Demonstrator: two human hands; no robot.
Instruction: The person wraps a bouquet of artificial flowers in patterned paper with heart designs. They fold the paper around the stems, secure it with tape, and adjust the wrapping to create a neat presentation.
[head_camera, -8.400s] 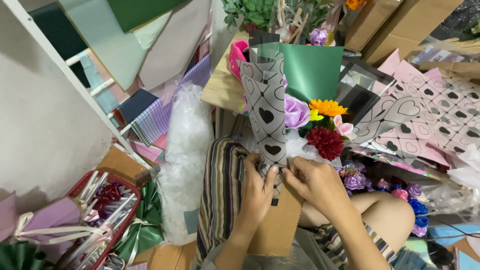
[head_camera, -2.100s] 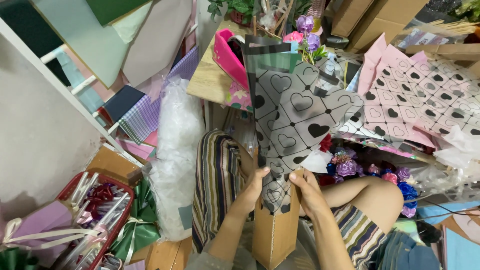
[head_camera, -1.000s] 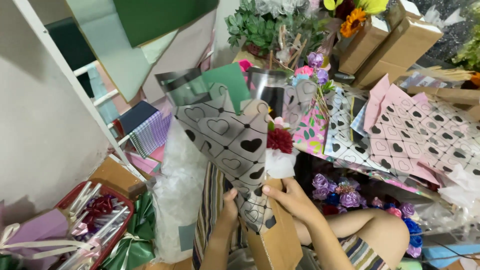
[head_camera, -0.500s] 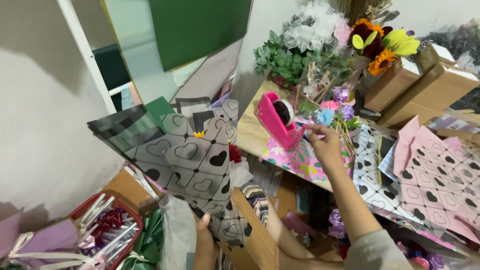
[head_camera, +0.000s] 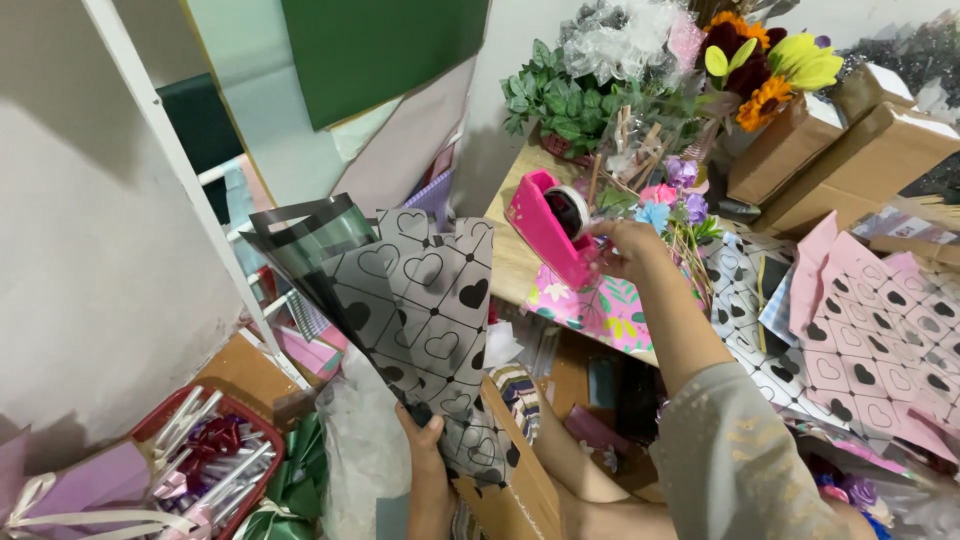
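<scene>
Floor, near: cluttered; red basket (head_camera: 255, 440) w/ ribbon bows bottom left, green ribbon beside it, clear crinkled plastic film (head_camera: 365, 440) just right of that.
Lap: cardboard box (head_camera: 515, 480) upright btwn knees, edge touching the wrap.
Left hand (head_camera: 425, 460): fingers closed round the narrow lower end of the bouquet wrap (head_camera: 400, 300); thumb over the front.
Wrap: cone shape, held up and tilted left; grey translucent sheet w/ grid of outlined and solid black hearts, dark green striped sheet behind it, stiff and glossy.
Right arm: grey sleeve, stretched fwd to the table.
Right hand (head_camera: 625, 245): fingers pinched at the front of the pink tape dispenser (head_camera: 550, 225), touching it; can't tell if tape is gripped.
Dispenser: hard pink plastic, curved, tape roll in the top; sits on the wooden table (head_camera: 510, 260), partly on a floral-print paper (head_camera: 600, 305).
Table, right: pink heart-print sheets (head_camera: 880, 330) overlapping, flat.
Far: artificial flowers, orange and yellow (head_camera: 770, 70), green leaf bunch, brown cartons (head_camera: 850, 150).
Room: white wall left, white rack post, big green and pale paper sheets leaning.
</scene>
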